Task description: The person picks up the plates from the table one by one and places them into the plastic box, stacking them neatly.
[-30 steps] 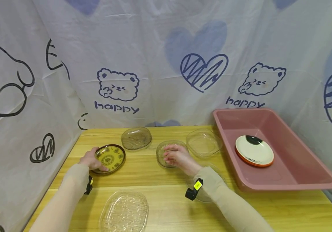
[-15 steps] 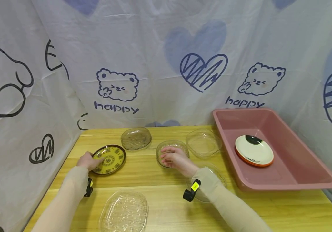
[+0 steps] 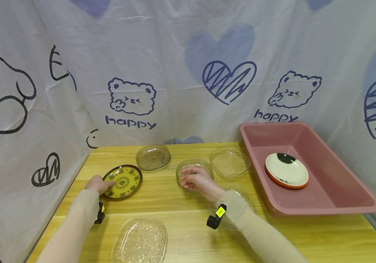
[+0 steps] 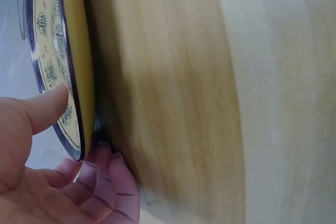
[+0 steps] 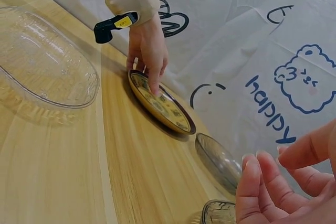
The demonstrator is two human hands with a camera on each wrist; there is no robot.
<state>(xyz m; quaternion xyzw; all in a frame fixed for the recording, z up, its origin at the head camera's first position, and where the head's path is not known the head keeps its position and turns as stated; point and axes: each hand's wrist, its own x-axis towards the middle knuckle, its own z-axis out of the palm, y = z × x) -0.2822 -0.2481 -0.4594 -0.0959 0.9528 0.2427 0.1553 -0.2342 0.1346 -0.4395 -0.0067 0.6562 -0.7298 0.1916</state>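
Observation:
At the left of the head view, my left hand (image 3: 97, 184) grips the near-left rim of a round yellow plate (image 3: 123, 182) with a dark brown edge and printed motifs. In the left wrist view, the thumb (image 4: 50, 108) lies on the plate's face and the other fingers curl beneath the rim. My right hand (image 3: 202, 182) hovers over a small ribbed glass dish (image 3: 189, 164), covering part of it. The right fingers (image 5: 273, 187) are loosely bent in the right wrist view, with nothing between them.
A pink tub (image 3: 322, 201) on the right holds stacked white plates (image 3: 288, 170). Nearby lie a smoky glass dish (image 3: 153, 157), a clear dish (image 3: 230, 162), and a textured glass plate (image 3: 141, 241) at the front. The right forearm overlaps another glass plate (image 3: 245, 199). A printed cloth (image 3: 171, 73) hangs behind.
My left hand has gone from fingers spread over the plate to gripping its rim with the thumb on top. The plate stays about where it was. My right hand has shifted slightly left.

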